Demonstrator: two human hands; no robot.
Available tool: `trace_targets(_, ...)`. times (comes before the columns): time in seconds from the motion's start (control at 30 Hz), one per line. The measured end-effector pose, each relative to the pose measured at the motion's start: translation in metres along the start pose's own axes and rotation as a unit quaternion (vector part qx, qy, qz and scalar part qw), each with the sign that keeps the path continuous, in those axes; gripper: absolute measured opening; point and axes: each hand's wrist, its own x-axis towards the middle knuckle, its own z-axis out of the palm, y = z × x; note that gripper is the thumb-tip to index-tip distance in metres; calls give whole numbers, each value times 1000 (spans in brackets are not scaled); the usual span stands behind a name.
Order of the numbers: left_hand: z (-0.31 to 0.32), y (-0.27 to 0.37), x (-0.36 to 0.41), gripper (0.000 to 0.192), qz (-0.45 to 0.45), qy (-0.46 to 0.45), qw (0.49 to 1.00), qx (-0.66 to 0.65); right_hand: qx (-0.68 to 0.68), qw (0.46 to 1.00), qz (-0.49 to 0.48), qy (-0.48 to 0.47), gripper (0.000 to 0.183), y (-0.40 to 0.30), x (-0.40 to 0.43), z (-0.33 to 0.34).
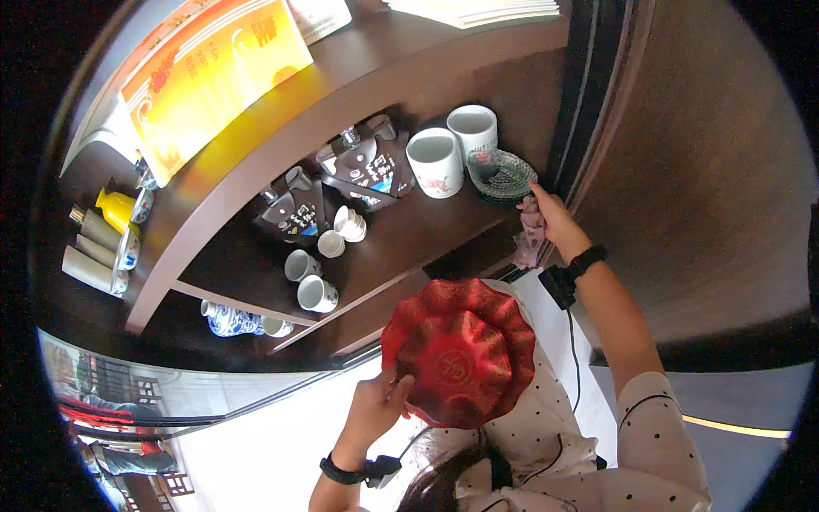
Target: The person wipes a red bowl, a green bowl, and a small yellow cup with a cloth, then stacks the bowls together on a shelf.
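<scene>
My left hand (376, 408) grips the rim of red, wavy-edged dishes (457, 358) in front of my body. A smaller dish appears to sit within a larger one, and a round emblem marks the middle. At the right end of the shelf, my right hand (555, 221) holds a crumpled pink cloth (531, 233). Its fingertips are at the edge of a small stack of ribbed glass dishes (502, 176); whether they grip it, I cannot tell. Right beside the glass stand two white ceramic mugs, the nearer with a flower print (436, 168), the other (473, 125) behind it.
Dark boxed sets (368, 163), small stacked white cups (349, 224) and two larger cups (318, 294) occupy the shelf (397, 237). A blue-and-white vase (230, 319) lies in the compartment at left. A dark panel (697, 179) rises on the right. Cables hang from my wristbands.
</scene>
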Motion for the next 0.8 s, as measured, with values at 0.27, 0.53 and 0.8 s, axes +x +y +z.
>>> trace_targets(0.27,11,5,-7,23,92,144,945,280,-20,992,-62,105,27,11,18,10)
trace_targets(0.53,21,-7,-13,22,110,180,934,289,11,1000,16,-15,28,14,11,5)
trace_targets(0.8,21,-8,-14,22,97,178,932,301,13,995,48,85,42,11,8,15)
